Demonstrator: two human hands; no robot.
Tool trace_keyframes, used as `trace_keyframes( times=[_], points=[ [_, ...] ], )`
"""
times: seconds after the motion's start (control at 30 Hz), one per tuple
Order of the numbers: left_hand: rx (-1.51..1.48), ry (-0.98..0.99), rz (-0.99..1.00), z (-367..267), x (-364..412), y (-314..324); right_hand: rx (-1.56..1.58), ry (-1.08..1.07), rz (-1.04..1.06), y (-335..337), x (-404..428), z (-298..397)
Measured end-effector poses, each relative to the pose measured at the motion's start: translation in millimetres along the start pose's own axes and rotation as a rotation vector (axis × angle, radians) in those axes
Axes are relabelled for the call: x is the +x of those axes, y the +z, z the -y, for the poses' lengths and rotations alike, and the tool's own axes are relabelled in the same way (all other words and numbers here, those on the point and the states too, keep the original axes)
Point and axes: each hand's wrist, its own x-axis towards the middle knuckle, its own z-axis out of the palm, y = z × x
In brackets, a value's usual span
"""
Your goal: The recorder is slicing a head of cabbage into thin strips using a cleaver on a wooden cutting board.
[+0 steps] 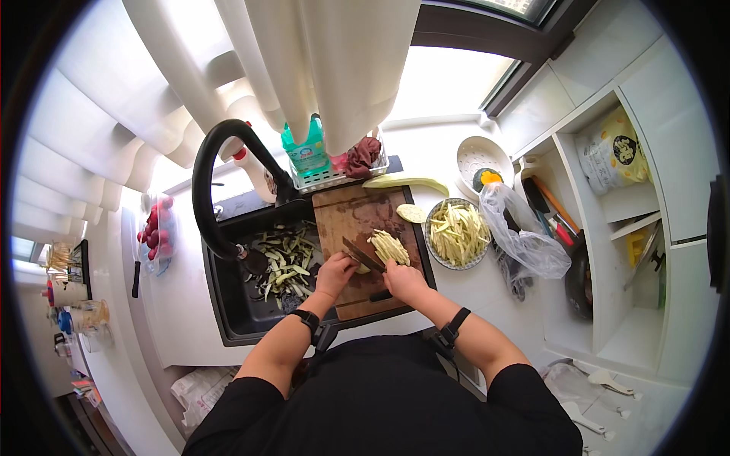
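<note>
My right hand (404, 280) is shut on a kitchen knife (363, 254), its blade slanting up and left over the wooden cutting board (365, 222). At the blade's left side, the fingers of my left hand (336, 275) hold a pale vegetable piece (361, 268), mostly hidden by them. Just above my right hand lies a pile of pale cut vegetable strips (389, 247). An oval slice (411, 214) rests at the board's right edge, and a long peeled vegetable (406, 181) lies behind the board. To the right, a patterned bowl (428, 253) holds many strips.
The board lies across the right part of a black sink (228, 308) with peelings (285, 259) in it. A black faucet (199, 188) arches over the sink. A white basket (319, 183) stands behind; a colander (479, 151) and plastic bag (533, 245) are at the right.
</note>
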Motion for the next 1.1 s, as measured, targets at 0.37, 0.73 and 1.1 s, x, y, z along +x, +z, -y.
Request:
trace_keyframes(
  times=[0.37, 0.73, 1.1],
  points=[
    [0.048, 0.037, -0.054, -0.6, -1.7, 2.0, -0.045, 0.021, 0.076, -8.8, -1.5, 16.0],
    [0.012, 0.040, -0.020, -3.3, -1.1, -1.9, -0.002, 0.002, -0.007, -7.2, -0.4, 2.8],
    [0.033, 0.089, -0.070, 6.2, -3.3, 3.2, -0.043, 0.001, 0.074, -13.3, -0.5, 15.1]
  ],
)
